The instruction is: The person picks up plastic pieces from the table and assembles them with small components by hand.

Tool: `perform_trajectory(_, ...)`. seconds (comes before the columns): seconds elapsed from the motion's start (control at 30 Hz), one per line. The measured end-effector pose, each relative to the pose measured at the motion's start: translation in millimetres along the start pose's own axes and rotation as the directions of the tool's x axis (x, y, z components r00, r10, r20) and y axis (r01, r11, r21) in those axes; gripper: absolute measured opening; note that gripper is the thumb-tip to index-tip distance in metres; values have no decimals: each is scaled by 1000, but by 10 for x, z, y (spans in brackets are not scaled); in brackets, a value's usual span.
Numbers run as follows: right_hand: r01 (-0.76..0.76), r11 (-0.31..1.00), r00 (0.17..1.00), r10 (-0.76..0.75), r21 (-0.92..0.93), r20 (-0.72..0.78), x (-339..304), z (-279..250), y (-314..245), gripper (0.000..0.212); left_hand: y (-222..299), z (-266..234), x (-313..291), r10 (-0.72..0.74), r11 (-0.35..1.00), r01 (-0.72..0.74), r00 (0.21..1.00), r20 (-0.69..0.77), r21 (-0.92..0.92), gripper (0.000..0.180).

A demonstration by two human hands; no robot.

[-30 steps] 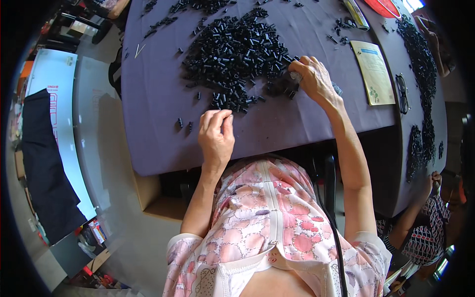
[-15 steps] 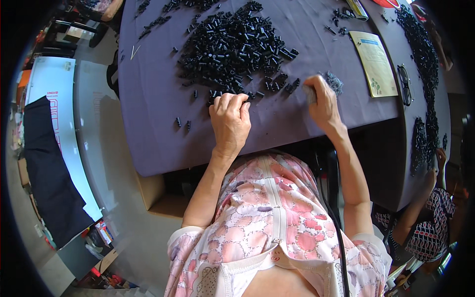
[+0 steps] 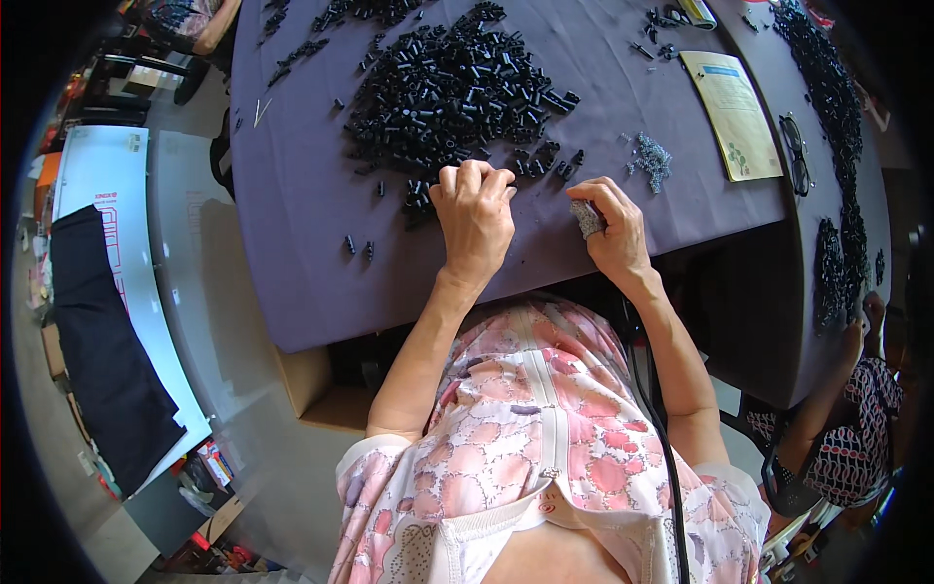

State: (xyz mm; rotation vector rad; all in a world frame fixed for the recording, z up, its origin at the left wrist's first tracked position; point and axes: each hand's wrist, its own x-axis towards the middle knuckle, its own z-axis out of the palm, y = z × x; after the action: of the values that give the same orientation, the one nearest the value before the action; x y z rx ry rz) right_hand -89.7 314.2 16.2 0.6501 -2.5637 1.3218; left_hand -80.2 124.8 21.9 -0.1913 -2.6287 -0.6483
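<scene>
My left hand [image 3: 474,219] is at the near edge of a large heap of small black tubular pieces [image 3: 452,92]. Its fingers are curled in and bent together, hiding whatever they may hold. To its right, my right hand [image 3: 619,234] is closed around a grey, speckled clump [image 3: 587,218] that shows between thumb and fingers; its exact kind is too small to tell. Beyond that hand lies a loose little pile of tiny grey pieces [image 3: 650,162]. Two single black pieces [image 3: 359,248] rest on the cloth left of my left hand.
A purple-grey cloth [image 3: 311,292] covers the table. Toward the right are a tan booklet [image 3: 732,117] and black-framed glasses [image 3: 796,156]. On a neighbouring table runs a long strip of black pieces [image 3: 827,97], with another person's hand [image 3: 874,310] near its lower end.
My right hand has moved left and nearer to me, away from the grey pile, carrying the grey clump. My left hand has shifted slightly right and farther up.
</scene>
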Motion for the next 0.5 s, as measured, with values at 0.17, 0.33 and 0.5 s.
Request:
perform_trajectory(0.17, -92, 965, 995, 78, 246, 64, 118, 40, -259, 45, 71, -159, -96, -166, 841, 164, 985, 43, -515, 15)
perform_trajectory(0.33, -72, 966, 997, 60, 250, 54, 143, 167, -402, 41, 86, -168, -173, -202, 786, 213, 976, 85, -580, 16)
perform_trajectory(0.5, -128, 958, 991, 112, 255, 77, 126, 206, -408, 37, 53, -127, -229, -144, 797, 147, 988, 52, -586, 17)
